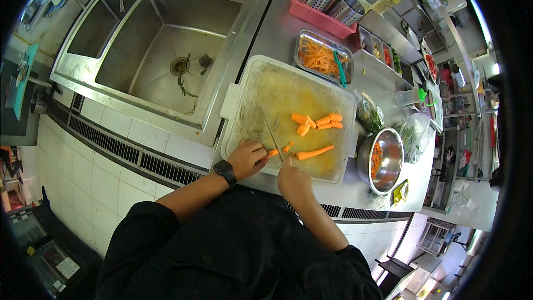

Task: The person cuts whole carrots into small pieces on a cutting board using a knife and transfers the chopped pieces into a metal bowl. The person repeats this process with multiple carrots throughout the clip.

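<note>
My left hand (249, 159) holds a short carrot piece (272, 153) down near the front left of a stained plastic cutting board (266, 79). In my right hand (294, 180) is the handle of a kitchen knife (271, 132); its blade points away from me, just right of that piece. Small cut carrot bits (287, 147) lie to the right of the blade. A long peeled carrot (314, 153) rests beside them, close to my right hand. Farther up the board sit several thick carrot chunks (303, 124).
A steel sink (154, 54) with scraps is at the left. Beyond the board stands a steel tray (297, 59) of shredded carrot with a green peeler (339, 68). At the right are a steel bowl (393, 160) of chopped carrot, bagged greens (369, 112) and a squeeze bottle (407, 97).
</note>
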`<state>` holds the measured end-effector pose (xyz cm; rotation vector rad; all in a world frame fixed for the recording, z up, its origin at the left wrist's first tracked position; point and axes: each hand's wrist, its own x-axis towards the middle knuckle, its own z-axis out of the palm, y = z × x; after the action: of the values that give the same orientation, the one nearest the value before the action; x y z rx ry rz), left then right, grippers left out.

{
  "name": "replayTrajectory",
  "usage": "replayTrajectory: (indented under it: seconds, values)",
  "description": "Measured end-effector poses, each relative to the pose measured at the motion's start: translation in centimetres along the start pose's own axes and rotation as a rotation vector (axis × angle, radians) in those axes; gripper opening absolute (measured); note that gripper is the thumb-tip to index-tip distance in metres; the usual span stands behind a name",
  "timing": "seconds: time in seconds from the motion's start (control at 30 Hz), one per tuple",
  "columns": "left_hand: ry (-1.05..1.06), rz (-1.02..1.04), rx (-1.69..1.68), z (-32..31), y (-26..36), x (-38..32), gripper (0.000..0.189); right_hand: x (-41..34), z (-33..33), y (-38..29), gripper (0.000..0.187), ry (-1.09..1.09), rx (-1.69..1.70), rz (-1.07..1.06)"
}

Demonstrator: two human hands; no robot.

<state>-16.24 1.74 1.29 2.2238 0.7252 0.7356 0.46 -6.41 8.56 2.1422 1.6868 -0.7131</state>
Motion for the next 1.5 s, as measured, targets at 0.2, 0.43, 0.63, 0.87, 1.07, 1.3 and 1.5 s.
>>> replayTrajectory:
  seconds: [0.2, 0.43, 0.63, 0.87, 1.07, 1.3, 1.5]
  values:
    - [0.035, 0.008, -0.022, 0.0, 0.1, 0.0, 0.011, 0.3, -0.2, -0.5, 0.027, 0.130, 0.062, -0.042]
    - [0.048, 0.013, -0.036, 0.1, 0.1, 0.0, 0.011, 0.1, -0.8, -0.9, 0.030, 0.028, 0.122, -0.018]
    - [0.071, 0.043, -0.025, 0.3, -0.1, 0.1, 0.011, -0.2, 0.1, -0.8, 0.029, 0.088, 0.089, -0.042]
    - [0.029, 0.020, 0.010, 0.2, 0.0, 0.0, 0.011, -0.7, -0.4, -1.1, 0.026, 0.062, 0.137, -0.038]
    - [0.024, 0.020, 0.001, 0.2, 0.0, 0.0, 0.011, -0.8, -0.5, -1.3, 0.024, 0.073, 0.130, -0.054]
    - [0.094, 0.063, 0.009, 0.5, -0.2, 0.0, 0.011, -0.8, -1.6, -1.9, 0.024, 0.044, 0.141, -0.053]
    - [0.014, 0.014, -0.002, 0.4, -0.3, -0.1, 0.014, -0.6, 0.0, -2.0, 0.023, 0.034, 0.173, -0.039]
